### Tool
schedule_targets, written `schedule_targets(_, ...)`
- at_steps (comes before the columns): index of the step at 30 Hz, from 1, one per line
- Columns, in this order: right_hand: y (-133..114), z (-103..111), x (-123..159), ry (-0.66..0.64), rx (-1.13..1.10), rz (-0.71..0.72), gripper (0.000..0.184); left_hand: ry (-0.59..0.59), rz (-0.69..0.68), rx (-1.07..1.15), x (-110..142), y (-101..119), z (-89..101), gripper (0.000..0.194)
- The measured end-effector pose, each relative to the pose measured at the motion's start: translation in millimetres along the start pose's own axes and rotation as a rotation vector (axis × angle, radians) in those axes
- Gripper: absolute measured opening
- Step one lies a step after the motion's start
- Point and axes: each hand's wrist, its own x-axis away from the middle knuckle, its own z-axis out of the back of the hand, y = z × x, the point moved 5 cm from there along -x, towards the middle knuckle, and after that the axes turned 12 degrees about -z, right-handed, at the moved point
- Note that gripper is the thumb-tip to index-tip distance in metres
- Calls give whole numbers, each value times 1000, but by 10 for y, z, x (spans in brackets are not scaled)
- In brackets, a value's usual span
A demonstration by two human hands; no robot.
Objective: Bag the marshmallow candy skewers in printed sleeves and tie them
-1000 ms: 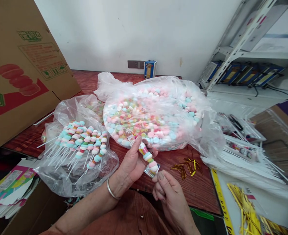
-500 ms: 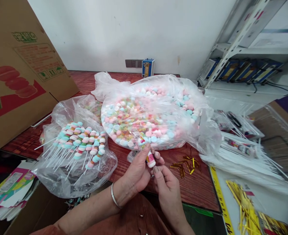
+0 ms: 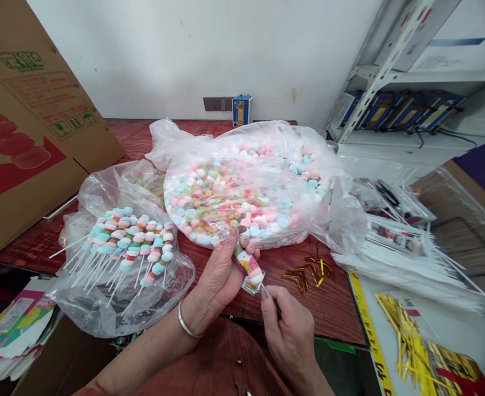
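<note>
My left hand (image 3: pixel 221 272) is closed round a candy skewer (image 3: pixel 248 265) that sits inside a clear printed wrapper sleeve. The sleeve's open end points toward me. My right hand (image 3: pixel 286 324) pinches the skewer's thin white stick just below that end. Both hands hover over the front edge of the red wooden table (image 3: pixel 333 313). Right behind them lies a big clear bag of loose pastel candies (image 3: pixel 242 192). To the left, an open bag holds several finished candy skewers (image 3: pixel 131 242) with white sticks.
Gold twist ties (image 3: pixel 308 270) lie on the table right of my hands. A yellow pack of more ties (image 3: pixel 415 344) and a pile of clear wrappers (image 3: pixel 395 242) sit at the right. A large cardboard box (image 3: pixel 28 121) stands at the left, metal shelving (image 3: pixel 391 82) at the back right.
The skewer in its sleeve tipped up against the candy bag, then came back down. My right hand moved up from under the sleeve and now pinches the stick.
</note>
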Motion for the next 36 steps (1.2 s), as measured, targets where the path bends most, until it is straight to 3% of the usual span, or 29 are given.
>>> schedule_targets(3,37,-42,-1,-171,-187,-207,35,-31,32,3,12,-55,-1,28)
schedule_targets(8,35,-167,-71,-253,-404,-397,39,-36,81,-60,122,-202,-10,31)
schedule_targets(11,12,-195,-126,-191,-396,-375,34,-72,94,-114,193,-290,-23,34)
schedule_targets(17,3,-121,-44,-147,-70,-209,28,-50,25,-102,168,-248,34,34)
schedule_targets(20,10,-95,-36,-64,-78,-187,26,-91,32,-148,218,-318,48,33)
schedule_targets(23,38,-131,-94,-36,-178,-247,24,-60,25,-211,304,-423,106,31)
schedule_targets(26,101,-217,-136,-99,-321,-359,29,-78,-23,-329,366,-464,167,32)
schedule_targets(29,157,-283,-108,-119,-504,-466,29,-141,-7,-418,394,-477,218,31)
schedule_targets(33,181,-356,-44,-89,-747,-576,27,-138,-2,-457,382,-432,295,31)
schedule_targets(36,182,-442,-37,-143,-965,-667,27,-168,40,-466,374,-409,322,33)
